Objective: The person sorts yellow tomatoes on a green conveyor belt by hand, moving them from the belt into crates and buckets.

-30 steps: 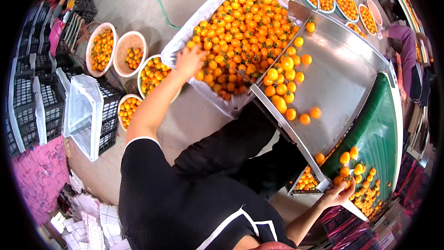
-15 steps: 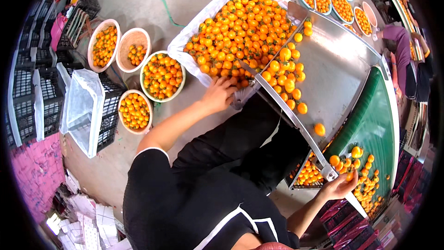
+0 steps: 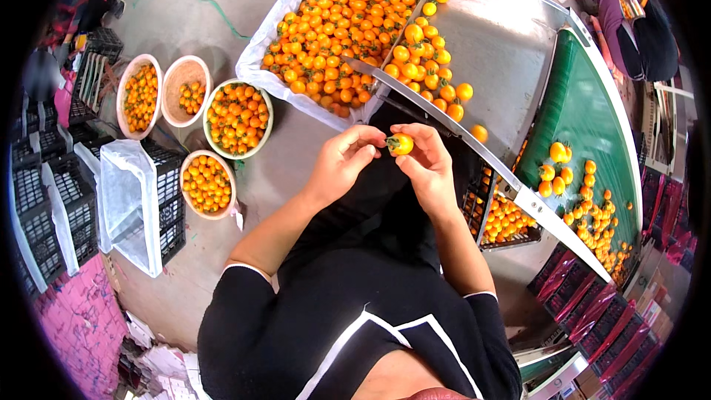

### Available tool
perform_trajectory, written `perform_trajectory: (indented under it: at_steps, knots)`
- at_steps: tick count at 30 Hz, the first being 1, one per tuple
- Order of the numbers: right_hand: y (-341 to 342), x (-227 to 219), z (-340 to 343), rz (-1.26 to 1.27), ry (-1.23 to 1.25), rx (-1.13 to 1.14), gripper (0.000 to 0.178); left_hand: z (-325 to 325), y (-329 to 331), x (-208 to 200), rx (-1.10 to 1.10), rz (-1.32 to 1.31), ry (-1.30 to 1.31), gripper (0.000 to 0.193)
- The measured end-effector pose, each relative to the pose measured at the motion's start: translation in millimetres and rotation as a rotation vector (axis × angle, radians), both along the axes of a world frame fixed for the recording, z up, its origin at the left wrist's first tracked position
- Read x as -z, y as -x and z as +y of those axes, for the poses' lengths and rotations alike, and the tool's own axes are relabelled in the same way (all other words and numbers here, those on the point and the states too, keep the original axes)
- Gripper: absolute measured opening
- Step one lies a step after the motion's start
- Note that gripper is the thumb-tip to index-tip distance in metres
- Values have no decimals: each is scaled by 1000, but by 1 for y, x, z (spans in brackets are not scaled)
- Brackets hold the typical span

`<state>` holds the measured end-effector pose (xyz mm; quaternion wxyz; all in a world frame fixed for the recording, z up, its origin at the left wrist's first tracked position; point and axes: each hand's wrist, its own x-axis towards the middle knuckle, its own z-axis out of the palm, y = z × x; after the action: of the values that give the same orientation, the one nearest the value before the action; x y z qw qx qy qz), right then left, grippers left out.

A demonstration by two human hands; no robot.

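In front of my body, an orange cherry tomato (image 3: 401, 146) with a green calyx is pinched between the thumb and fingers of my right hand (image 3: 431, 170). My left hand (image 3: 344, 164) is closed in a pinch right beside the calyx; whatever lies between its fingertips is too small to make out. Beyond my hands stands a white-lined crate (image 3: 255, 59) heaped with orange cherry tomatoes (image 3: 333, 37). To its right, a metal chute (image 3: 496, 44) carries more of them along its left side. A green conveyor belt (image 3: 578, 115) beside the chute bears scattered tomatoes.
Several round tubs of tomatoes (image 3: 237, 120) stand on the floor at left, near a white-lined black crate (image 3: 129, 192). Under the chute's edge sits another crate of tomatoes (image 3: 507, 222). A person in purple (image 3: 603, 0) is at the far right.
My left hand has come back from the lined crate's near edge, and my right hand has left the belt. Both now meet in front of me, with a tomato in the right. The view has shifted.
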<state>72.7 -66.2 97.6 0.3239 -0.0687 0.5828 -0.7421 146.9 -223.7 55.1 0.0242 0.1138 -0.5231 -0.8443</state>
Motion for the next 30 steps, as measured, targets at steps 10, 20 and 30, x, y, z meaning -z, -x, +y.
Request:
perform_trajectory:
  at_steps: [10,20,30]
  knots:
    - [-17,6,-5,-177,39,-16,37,1,-16,-27,-32,55,365,49]
    - [-30,3,9,34,62,-12,39,24,-19,-40,-113,208,639,49]
    - [-27,-36,61,938,-623,-42,37,-33,10,46,-162,-184,1198,59]
